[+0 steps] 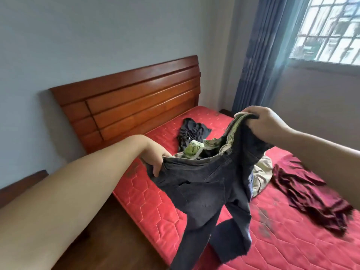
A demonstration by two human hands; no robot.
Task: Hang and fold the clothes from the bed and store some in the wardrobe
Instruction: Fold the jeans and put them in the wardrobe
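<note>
STEP: fold jeans (210, 191) | STATE: left hand (155, 162) and right hand (263, 121) grip waistband, legs hang over bed (155, 207) | METHOD: level waistband, align legs, then fold.

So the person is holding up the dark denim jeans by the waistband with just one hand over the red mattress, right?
Not quite: the head view shows both hands gripping the dark denim jeans by the waistband, left hand and right hand, over the red mattress.
</note>
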